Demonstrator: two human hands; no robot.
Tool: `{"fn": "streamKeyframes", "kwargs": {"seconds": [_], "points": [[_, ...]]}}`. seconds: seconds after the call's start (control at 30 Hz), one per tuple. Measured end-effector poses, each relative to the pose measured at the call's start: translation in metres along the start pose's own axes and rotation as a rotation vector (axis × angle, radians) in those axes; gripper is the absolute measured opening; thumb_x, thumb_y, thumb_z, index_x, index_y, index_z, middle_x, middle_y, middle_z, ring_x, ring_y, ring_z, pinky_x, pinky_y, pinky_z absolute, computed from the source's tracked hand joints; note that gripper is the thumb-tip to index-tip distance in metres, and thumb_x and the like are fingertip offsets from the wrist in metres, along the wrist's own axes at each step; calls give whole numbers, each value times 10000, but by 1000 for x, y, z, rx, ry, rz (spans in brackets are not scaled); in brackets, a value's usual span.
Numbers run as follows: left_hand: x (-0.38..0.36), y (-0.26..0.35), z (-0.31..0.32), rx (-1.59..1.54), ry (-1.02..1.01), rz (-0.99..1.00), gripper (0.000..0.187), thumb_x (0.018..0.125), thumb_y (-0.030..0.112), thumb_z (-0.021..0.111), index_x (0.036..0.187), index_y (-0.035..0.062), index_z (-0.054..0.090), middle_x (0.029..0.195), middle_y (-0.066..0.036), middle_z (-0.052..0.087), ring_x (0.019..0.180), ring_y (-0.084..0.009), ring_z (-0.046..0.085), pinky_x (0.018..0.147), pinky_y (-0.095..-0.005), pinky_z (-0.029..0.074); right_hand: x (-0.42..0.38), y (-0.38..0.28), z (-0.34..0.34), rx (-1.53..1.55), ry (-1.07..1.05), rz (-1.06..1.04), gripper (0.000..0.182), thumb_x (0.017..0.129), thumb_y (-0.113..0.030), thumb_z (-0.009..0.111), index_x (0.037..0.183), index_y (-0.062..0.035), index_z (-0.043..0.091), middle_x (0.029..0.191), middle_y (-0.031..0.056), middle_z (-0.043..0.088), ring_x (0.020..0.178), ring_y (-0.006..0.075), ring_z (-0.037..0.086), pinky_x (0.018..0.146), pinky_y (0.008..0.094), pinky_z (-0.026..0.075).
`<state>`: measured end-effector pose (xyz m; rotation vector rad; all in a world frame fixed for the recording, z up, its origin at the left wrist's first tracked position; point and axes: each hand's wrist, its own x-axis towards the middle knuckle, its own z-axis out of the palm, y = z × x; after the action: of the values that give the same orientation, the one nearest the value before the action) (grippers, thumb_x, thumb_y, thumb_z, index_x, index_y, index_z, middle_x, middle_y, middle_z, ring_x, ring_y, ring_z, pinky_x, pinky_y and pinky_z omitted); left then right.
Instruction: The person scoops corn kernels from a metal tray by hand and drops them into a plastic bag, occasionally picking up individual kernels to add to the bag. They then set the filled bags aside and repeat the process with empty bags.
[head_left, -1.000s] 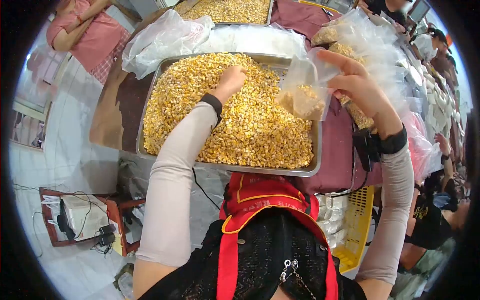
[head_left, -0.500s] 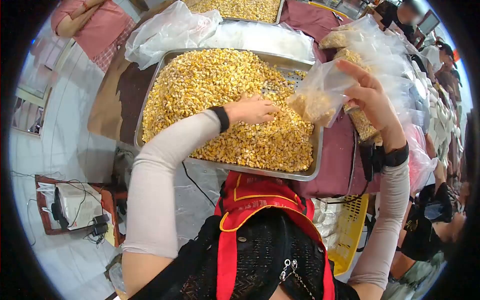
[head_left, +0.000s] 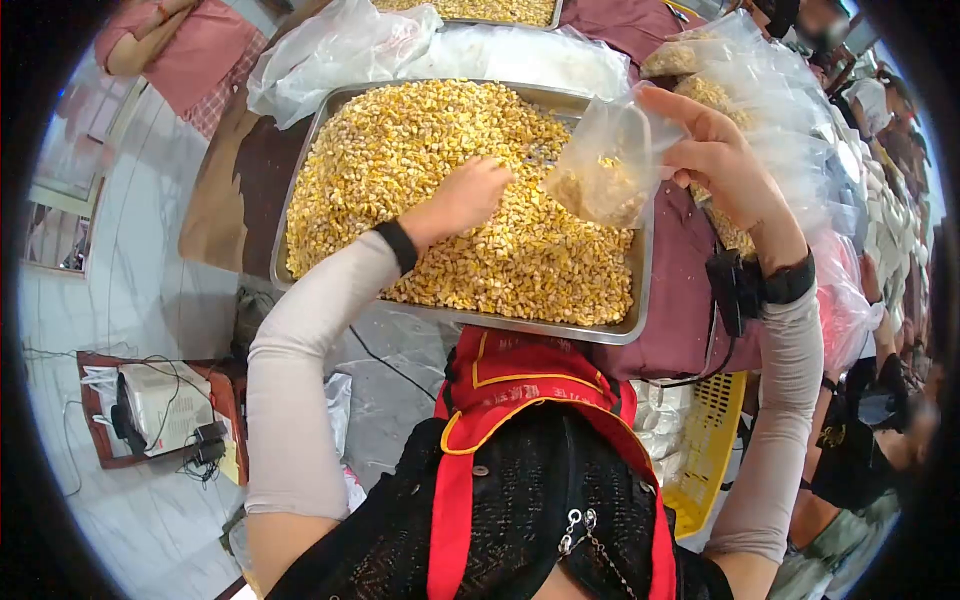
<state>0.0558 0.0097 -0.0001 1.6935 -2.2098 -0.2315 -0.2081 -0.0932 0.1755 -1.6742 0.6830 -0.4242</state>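
A metal tray (head_left: 300, 180) in front of me is heaped with yellow corn kernels (head_left: 420, 170). My left hand (head_left: 465, 195) rests on the heap near its middle, fingers curled down into the kernels. My right hand (head_left: 715, 155) holds a small clear plastic bag (head_left: 600, 165) by its mouth, above the tray's right edge. The bag hangs open and is partly filled with kernels at its bottom.
A stack of filled and empty clear bags (head_left: 760, 90) lies to the right on a maroon cloth (head_left: 680, 290). A second tray of corn (head_left: 480, 10) and crumpled plastic (head_left: 340, 50) sit behind. A person in pink (head_left: 170, 50) stands at far left; others work at right. A yellow crate (head_left: 710, 440) is below.
My left hand drew back from the bag's side toward the heap's middle. My right hand brought the bag a little left and higher over the tray.
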Motion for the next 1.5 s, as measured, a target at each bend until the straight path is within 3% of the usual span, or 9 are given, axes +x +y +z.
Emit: {"fn": "streamKeyframes", "kwargs": {"seconds": [0.4, 0.6, 0.7, 0.77, 0.87, 0.93, 1.03, 1.37, 1.5], "points": [[36, 15, 10, 99, -350, 91, 201, 865, 223, 473, 1002, 100, 553, 961, -78, 539, 921, -282, 495, 797, -421, 404, -18, -11, -3, 31, 68, 19, 557, 705, -3, 519, 1254, 28, 433, 1035, 51, 571, 637, 36, 494, 562, 166, 401], [-6, -9, -2, 189, -40, 104, 202, 859, 283, 509, 890, 97, 580, 830, -69, 560, 808, -259, 536, 685, -355, 448, -7, -6, -3, -163, 19, 65, 571, 709, -34, 502, 1275, -29, 433, 1091, 1, 551, 687, 28, 491, 578, 160, 391], [-4, -8, -15, -223, 157, -213, 203, 868, 275, 505, 886, 86, 578, 871, -61, 575, 796, -231, 542, 657, -359, 461, 0, -9, 6, -80, 26, 16, 572, 711, -17, 505, 1278, -21, 427, 1105, 13, 544, 679, 30, 486, 576, 161, 389], [5, -10, -24, -1122, 472, -743, 153, 861, 197, 458, 856, 82, 558, 851, -77, 573, 699, -208, 534, 592, -366, 463, 5, -10, 12, -76, 27, -3, 570, 716, -14, 504, 1280, -14, 421, 1114, 14, 537, 679, 31, 485, 570, 162, 390], [8, -24, -28, -1945, 538, -902, 156, 858, 195, 439, 885, 80, 541, 823, -84, 545, 681, -185, 516, 561, -313, 462, 13, 4, 26, -33, 42, -49, 570, 725, -8, 512, 1283, 21, 400, 1032, 40, 563, 647, 38, 480, 552, 171, 393], [16, -5, -52, -2005, 562, -912, 154, 860, 177, 442, 903, 52, 521, 807, -98, 534, 665, -185, 518, 540, -261, 460, 20, 15, 32, -30, -97, 35, 579, 719, 1, 521, 1281, 47, 387, 890, 47, 582, 605, 45, 472, 545, 183, 396], [35, 0, -78, -2372, 228, -311, 132, 881, 175, 479, 895, 45, 499, 731, -64, 496, 605, -135, 475, 432, -224, 365, 23, 8, 41, -96, -28, -11, 595, 710, 5, 530, 1282, 59, 378, 764, 25, 572, 588, 57, 476, 550, 192, 399], [98, 106, -128, -1899, 422, -272, 213, 909, 292, 487, 811, 121, 407, 599, 16, 398, 482, -85, 347, 423, -222, 289, 24, 8, 41, -166, -58, -14, 589, 717, -18, 535, 1289, -9, 393, 721, 46, 586, 609, 84, 526, 552, 230, 437], [104, 121, -109, -1500, 470, -326, 266, 875, 358, 540, 886, 107, 453, 593, 27, 400, 477, -67, 371, 418, -220, 295, 30, 19, 38, -218, -63, -67, 383, 711, -18, 541, 1090, -41, 488, 691, 39, 564, 617, 112, 550, 557, 255, 459]]}}
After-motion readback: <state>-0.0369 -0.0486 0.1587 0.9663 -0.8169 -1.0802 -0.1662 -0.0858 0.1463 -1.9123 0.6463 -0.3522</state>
